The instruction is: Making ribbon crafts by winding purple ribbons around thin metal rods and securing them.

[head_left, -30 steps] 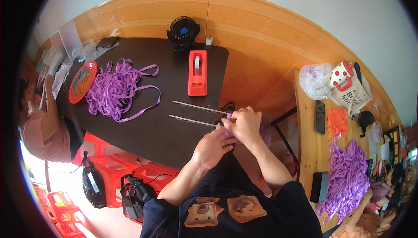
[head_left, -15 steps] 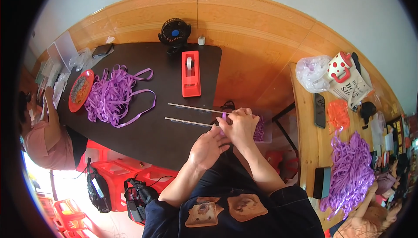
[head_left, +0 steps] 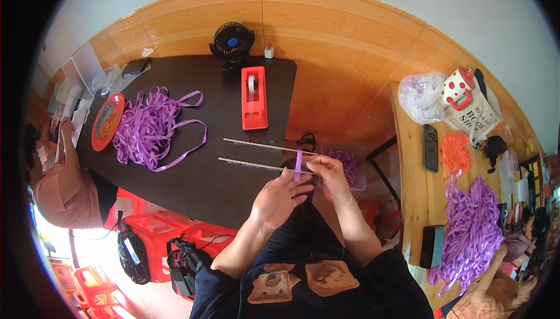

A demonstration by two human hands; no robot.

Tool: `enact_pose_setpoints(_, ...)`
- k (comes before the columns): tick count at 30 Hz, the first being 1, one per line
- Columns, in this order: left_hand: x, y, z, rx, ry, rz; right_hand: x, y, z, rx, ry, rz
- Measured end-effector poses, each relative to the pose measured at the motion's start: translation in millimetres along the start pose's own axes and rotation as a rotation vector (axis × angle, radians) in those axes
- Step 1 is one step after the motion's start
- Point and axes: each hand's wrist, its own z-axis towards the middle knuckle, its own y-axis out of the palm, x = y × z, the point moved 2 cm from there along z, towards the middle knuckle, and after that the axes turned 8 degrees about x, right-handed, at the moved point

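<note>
Two thin twisted metal rods, the upper rod [head_left: 256, 143] and the lower rod [head_left: 251, 164], reach side by side past the dark table's right edge. A purple ribbon band [head_left: 298, 165] spans both near their right ends. My left hand [head_left: 277, 200] is palm up with fingers spread, its fingertips by the lower rod and the band's lower end. Just right of the band, my right hand [head_left: 330, 176] is closed in a pinch near the rod ends; what lies between its fingertips is too small to make out.
On the dark table [head_left: 233, 196] are a heap of purple ribbon [head_left: 149, 132], a red plate [head_left: 108, 121], a red tape dispenser [head_left: 254, 100] and a black fan [head_left: 232, 42]. Below the rod ends stands a clear bin [head_left: 357, 173]. More ribbon [head_left: 469, 231] covers the wooden table at right.
My right hand has drawn back slightly right and down from the band, uncovering it and the rod ends. My left hand stays almost in place.
</note>
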Motion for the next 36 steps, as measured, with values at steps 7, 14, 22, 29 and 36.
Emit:
enact_pose_setpoints(7,-0.2,0.7,-0.2,-0.017,0.003,-0.016,26.1,-16.8,19.1,-0.177,0.121,0.096)
enact_pose_setpoints(14,-0.9,-1.6,0.2,-0.004,0.001,-0.105,23.4,11.8,31.9,-0.326,0.182,0.109)
enact_pose_setpoints(22,-0.5,-1.7,-0.4,-0.024,0.010,-0.056,38.9,15.0,42.9,-0.465,0.297,0.344)
enact_pose_setpoints(29,-1.7,-3.0,1.6,-0.035,-0.005,-0.062,31.9,13.5,38.1,-0.309,0.290,0.212)
enact_pose_setpoints(36,0.1,-1.2,0.0,-0.015,0.005,-0.029,-1.4,12.1,19.5,-0.116,0.215,0.306)
